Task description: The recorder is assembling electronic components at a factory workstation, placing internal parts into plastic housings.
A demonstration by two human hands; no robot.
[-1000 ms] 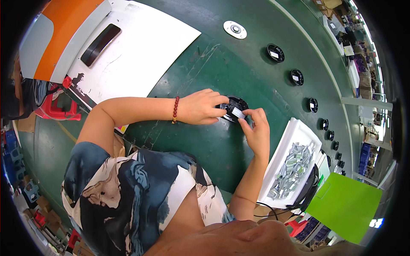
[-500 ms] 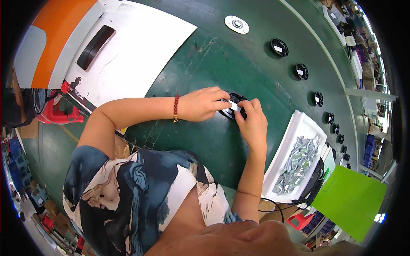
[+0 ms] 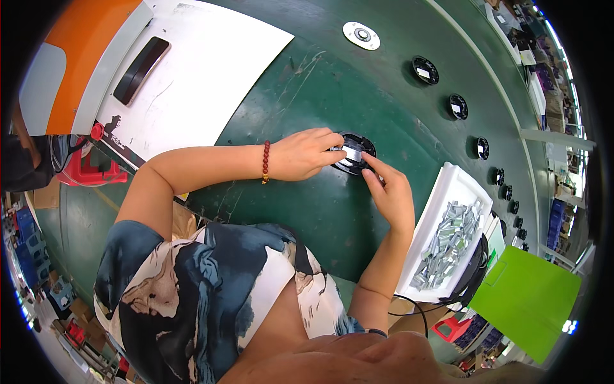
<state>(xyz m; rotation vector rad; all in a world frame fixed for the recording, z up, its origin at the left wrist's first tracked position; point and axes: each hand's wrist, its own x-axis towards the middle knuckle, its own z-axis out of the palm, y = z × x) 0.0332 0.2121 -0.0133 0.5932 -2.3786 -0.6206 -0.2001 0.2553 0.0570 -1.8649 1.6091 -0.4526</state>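
A black round housing (image 3: 365, 143) lies on the green bench in front of me. A light silver rectangular piece (image 3: 352, 152) sits across its middle. My left hand (image 3: 307, 155), with a red bead bracelet at the wrist, grips the left side of the housing; its fingertips reach the near end of the silver piece. My right hand (image 3: 391, 191) is at the right side of the housing. Its index fingertip touches the right end of the silver piece, and the thumb stands apart from it by the rim.
A white tray (image 3: 441, 168) of silver pieces (image 3: 453, 240) stands to the right, near a green panel (image 3: 527, 301). Several black round housings (image 3: 425, 70) line the far side, with a white oval part (image 3: 361, 36). An orange-and-grey machine (image 3: 89, 57) and a white sheet (image 3: 217, 51) are left.
My right hand has drawn back slightly to the right, and its thumb and index finger have loosened off the silver piece, baring more of it. My left hand stays nearly in place.
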